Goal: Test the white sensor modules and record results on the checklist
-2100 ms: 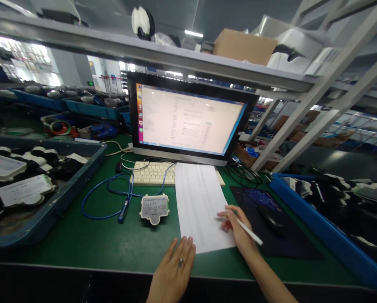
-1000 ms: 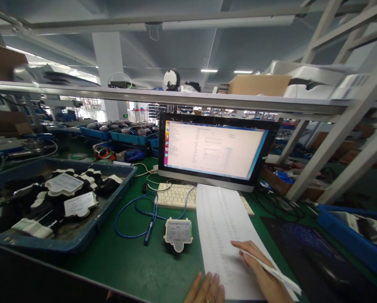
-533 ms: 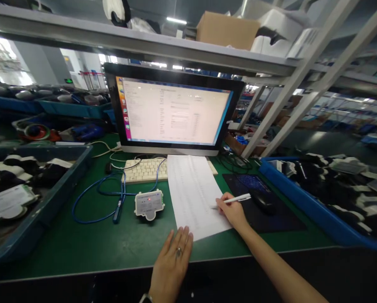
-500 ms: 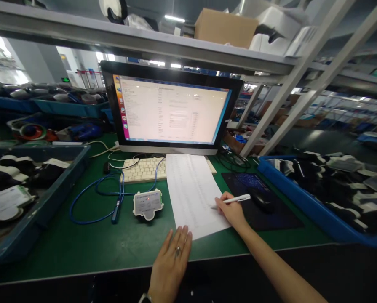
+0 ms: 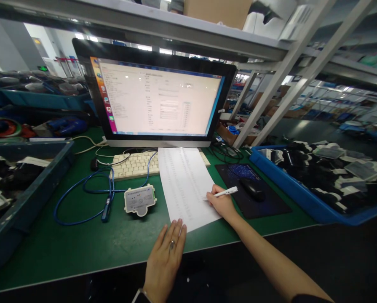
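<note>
A printed sheet of paper [image 5: 188, 189] lies on the green bench top, its far end over the keyboard [image 5: 134, 165]. My right hand [image 5: 222, 204] rests on the sheet's right side and grips a white pen [image 5: 226, 192], the tip at the paper. Flat at the sheet's near left corner is my left hand [image 5: 167, 254], fingers stretched out, a ring on one of them. Left of the paper sits a small grey-white electronic module [image 5: 140, 200] with a printed label. A blue cable [image 5: 77, 221] loops beside it and ends in a dark blue plug [image 5: 105, 209].
A monitor [image 5: 156, 101] showing a software window stands behind the keyboard. On the right are a black mouse [image 5: 252, 188] on its pad and a blue bin [image 5: 302, 202] of black and clear parts. Another bin [image 5: 27, 202] stands left. A metal shelf [image 5: 175, 21] crosses overhead.
The view has shifted, so most things appear further left and slightly higher. The module's red light no longer shows. My right hand still holds the pen on the paper, and my left hand stays flat.
</note>
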`<state>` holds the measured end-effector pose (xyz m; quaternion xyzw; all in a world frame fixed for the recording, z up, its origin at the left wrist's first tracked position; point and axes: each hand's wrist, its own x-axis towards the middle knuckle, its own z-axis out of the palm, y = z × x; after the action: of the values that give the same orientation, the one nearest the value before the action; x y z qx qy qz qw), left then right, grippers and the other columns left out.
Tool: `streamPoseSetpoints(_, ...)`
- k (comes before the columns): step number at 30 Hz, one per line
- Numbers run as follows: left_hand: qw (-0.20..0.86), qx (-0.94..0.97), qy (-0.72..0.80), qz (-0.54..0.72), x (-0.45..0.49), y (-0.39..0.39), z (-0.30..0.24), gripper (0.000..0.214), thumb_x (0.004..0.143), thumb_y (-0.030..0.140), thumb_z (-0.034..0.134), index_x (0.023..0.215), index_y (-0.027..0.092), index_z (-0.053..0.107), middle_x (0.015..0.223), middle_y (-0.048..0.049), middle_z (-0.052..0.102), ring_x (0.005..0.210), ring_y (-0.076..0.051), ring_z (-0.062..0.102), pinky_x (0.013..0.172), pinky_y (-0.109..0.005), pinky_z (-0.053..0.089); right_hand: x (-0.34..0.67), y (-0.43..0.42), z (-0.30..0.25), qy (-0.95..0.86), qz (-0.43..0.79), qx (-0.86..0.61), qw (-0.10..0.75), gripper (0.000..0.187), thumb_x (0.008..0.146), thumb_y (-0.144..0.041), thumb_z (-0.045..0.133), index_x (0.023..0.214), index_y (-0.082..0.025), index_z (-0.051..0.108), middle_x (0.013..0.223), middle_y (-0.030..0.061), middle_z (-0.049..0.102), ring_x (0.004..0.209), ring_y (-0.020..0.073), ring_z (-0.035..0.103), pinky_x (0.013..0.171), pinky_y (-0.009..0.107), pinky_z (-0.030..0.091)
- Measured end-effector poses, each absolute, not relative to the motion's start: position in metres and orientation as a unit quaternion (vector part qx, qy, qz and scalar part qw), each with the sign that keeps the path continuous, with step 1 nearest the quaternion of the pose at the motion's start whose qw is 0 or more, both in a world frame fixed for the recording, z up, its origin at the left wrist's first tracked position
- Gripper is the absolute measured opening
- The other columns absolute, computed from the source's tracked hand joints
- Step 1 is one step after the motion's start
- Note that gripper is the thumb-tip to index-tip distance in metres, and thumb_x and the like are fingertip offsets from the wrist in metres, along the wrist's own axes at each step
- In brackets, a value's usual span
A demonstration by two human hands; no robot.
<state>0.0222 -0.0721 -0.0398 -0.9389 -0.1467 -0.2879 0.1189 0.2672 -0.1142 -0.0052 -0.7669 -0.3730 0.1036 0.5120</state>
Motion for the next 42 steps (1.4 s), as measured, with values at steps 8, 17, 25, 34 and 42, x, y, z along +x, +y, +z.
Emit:
streamPoseSetpoints(8,0.116,-0.941,-0.144,-0.282,0.022,-0.071,-0.040,0.054,0.080,-0.004,0.031,0.126,0.013,0.054,0.134,-0.0062,0.056,0.121,-0.020,0.054,0.098,-0.036,0.048,0.268,-0.114,-0.008,-0.375,0.092,-0.769,0.509,0.024,0.062,-0.028,0.050,0.047,-0.025,0.032,0.037,-0.0071,0.041,0.040,0.0105,0.037,0.047,0.024,0.031)
streamPoseSetpoints(17,0.118,-0.941,-0.147,-0.281,0.021,-0.071,-0.038,0.054,0.080,-0.004,0.031,0.125,0.013,0.055,0.133,-0.0054,0.057,0.120,-0.019,0.055,0.098,-0.035,0.048,0.269,-0.114,-0.009,-0.373,0.087,-0.769,0.512,0.024,0.061,-0.028,0.050,0.048,-0.025,0.031,0.037,-0.0075,0.040,0.041,0.0105,0.036,0.046,0.024,0.030)
streamPoseSetpoints(25,0.118,-0.942,-0.151,-0.274,0.021,-0.072,-0.041,0.055,0.080,-0.004,0.032,0.127,0.013,0.054,0.135,-0.0050,0.054,0.123,-0.019,0.053,0.100,-0.036,0.047,0.270,-0.114,-0.010,-0.368,0.082,-0.768,0.518,0.023,0.061,-0.028,0.049,0.049,-0.025,0.030,0.037,-0.0079,0.038,0.041,0.0104,0.035,0.046,0.025,0.030)
streamPoseSetpoints(34,0.114,-0.945,-0.147,-0.267,0.021,-0.071,-0.039,0.056,0.079,-0.004,0.032,0.128,0.013,0.053,0.136,-0.0051,0.054,0.123,-0.019,0.052,0.100,-0.035,0.047,0.268,-0.114,-0.005,-0.353,0.086,-0.763,0.534,0.024,0.060,-0.026,0.051,0.047,-0.025,0.031,0.038,-0.0079,0.036,0.043,0.0103,0.035,0.047,0.025,0.030)
streamPoseSetpoints(42,0.085,-0.945,-0.144,-0.279,0.021,-0.072,-0.033,0.052,0.082,-0.001,0.034,0.128,0.014,0.052,0.134,-0.0046,0.056,0.121,-0.019,0.053,0.101,-0.038,0.043,0.278,-0.112,-0.006,-0.289,0.133,-0.744,0.588,0.022,0.059,-0.031,0.046,0.050,-0.025,0.027,0.035,-0.0086,0.035,0.035,0.0079,0.029,0.037,0.022,0.022)
